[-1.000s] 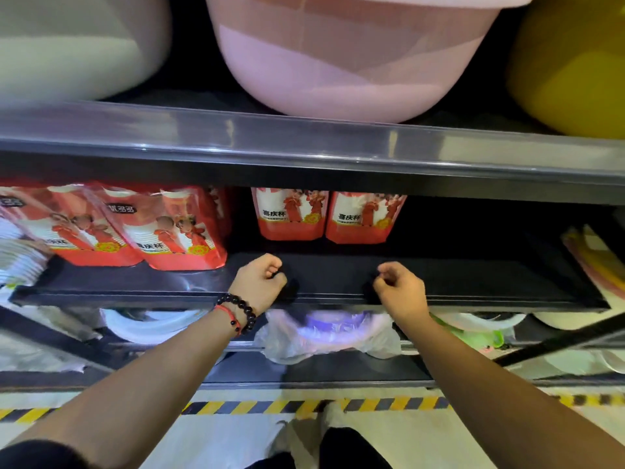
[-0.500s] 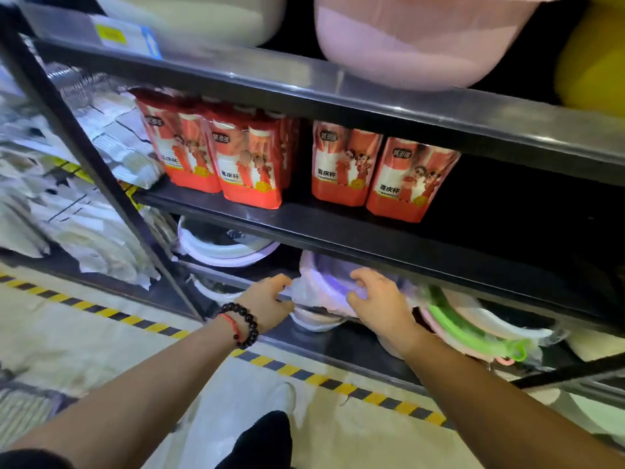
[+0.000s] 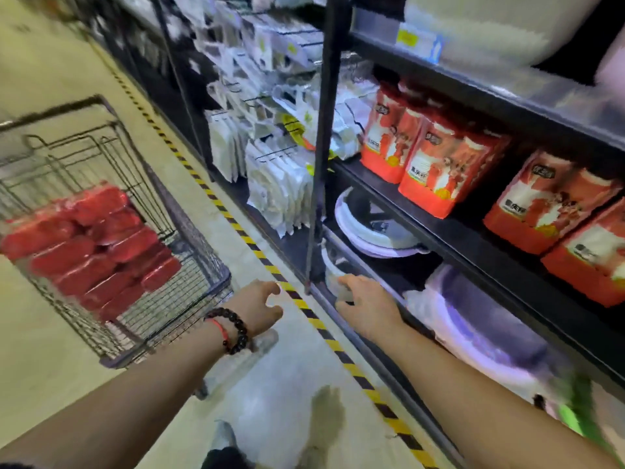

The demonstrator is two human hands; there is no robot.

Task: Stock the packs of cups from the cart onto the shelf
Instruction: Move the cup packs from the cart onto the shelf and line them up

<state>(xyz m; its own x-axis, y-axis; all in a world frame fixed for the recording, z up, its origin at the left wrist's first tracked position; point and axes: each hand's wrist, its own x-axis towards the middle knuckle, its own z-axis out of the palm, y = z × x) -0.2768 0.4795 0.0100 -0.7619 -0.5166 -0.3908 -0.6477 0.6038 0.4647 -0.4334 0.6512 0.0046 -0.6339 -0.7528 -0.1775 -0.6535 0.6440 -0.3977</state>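
Several red packs of cups (image 3: 91, 248) are stacked in a wire cart (image 3: 176, 265) at the left. More red and white packs of cups (image 3: 436, 167) stand upright on the black shelf (image 3: 473, 238) at the right. My left hand (image 3: 257, 309), with a bead bracelet on its wrist, hovers open over the floor between the cart and the shelving. My right hand (image 3: 368, 306) is open and empty in front of the bottom shelf, beside the black upright post (image 3: 318, 164).
A yellow and black striped line (image 3: 304, 306) runs along the floor at the shelf's foot. Plastic basins (image 3: 378, 228) lie on the lower shelves, big tubs (image 3: 473, 25) on the top one. White packets (image 3: 277, 184) hang further left. My shoe (image 3: 223, 438) is below.
My view has swung left, bringing the cart into sight. Both hands have left the shelf edge, opened, and moved down and left toward the cart.
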